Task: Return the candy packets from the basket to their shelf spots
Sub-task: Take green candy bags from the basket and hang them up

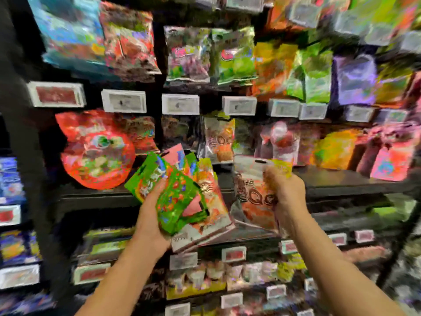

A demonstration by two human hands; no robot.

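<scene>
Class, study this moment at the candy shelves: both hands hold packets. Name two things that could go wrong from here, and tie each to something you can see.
1. The left hand grips a loose fan of packets; one could slide out and fall.
2. The right hand holds a silver-and-orange packet. A similar packet hangs on the shelf above, but neighbouring packs look alike and the view is blurred, so it may end up on the wrong spot.

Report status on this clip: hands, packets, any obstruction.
Left hand grips a fanned bunch of packets, green on top. Right hand grips one silver-and-orange packet before the shelf. Basket out of view. No obstruction seen.
</scene>
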